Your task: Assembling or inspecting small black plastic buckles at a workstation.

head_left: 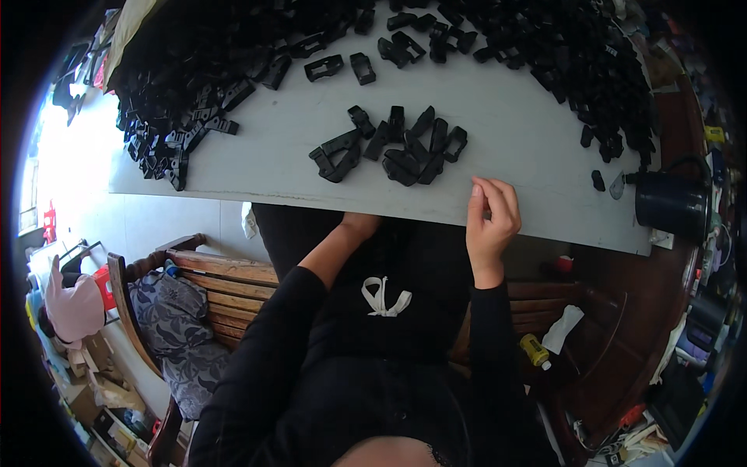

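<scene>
A small heap of black plastic clips [393, 145] lies on the grey tabletop [513, 148] just in front of me. My right hand [490, 218] rests at the table's near edge, right of that heap, fingers curled together with nothing visible in them. My left hand [359, 224] is mostly hidden under the table's near edge; only the wrist shows, so its fingers cannot be seen. Large piles of the same black clips [194, 86] cover the far left, and more black clips [576, 54] cover the far right of the table.
A dark round cup [671, 204] stands at the table's right end. A wooden bench [226, 288] with a patterned cushion [175, 327] is under me at the left. A yellow bottle [534, 349] and white cloth [562, 327] lie on the bench at the right.
</scene>
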`<state>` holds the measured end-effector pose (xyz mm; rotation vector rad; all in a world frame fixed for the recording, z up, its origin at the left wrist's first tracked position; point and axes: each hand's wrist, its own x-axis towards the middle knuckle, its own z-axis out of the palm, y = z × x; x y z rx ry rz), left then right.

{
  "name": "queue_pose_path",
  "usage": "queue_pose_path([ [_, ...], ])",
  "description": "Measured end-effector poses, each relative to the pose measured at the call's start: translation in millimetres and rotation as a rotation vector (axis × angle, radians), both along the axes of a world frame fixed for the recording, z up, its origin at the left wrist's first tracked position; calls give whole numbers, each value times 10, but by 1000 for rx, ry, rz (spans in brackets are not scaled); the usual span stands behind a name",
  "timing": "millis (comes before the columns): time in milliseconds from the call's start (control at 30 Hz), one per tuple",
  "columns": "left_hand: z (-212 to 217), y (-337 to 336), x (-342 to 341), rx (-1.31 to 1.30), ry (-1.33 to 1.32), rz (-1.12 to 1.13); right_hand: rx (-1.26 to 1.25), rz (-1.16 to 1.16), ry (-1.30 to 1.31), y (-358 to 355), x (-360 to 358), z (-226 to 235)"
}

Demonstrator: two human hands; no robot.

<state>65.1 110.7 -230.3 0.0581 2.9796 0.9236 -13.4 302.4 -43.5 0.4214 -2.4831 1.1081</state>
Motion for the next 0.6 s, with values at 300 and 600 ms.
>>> queue_pose_path([
  [300,1256,-281,258,1184,-596,-8,52,29,79,4,-26,1],
  [600,1688,-316,375,815,-338,-27,-54,207,-29,-232,120,275],
])
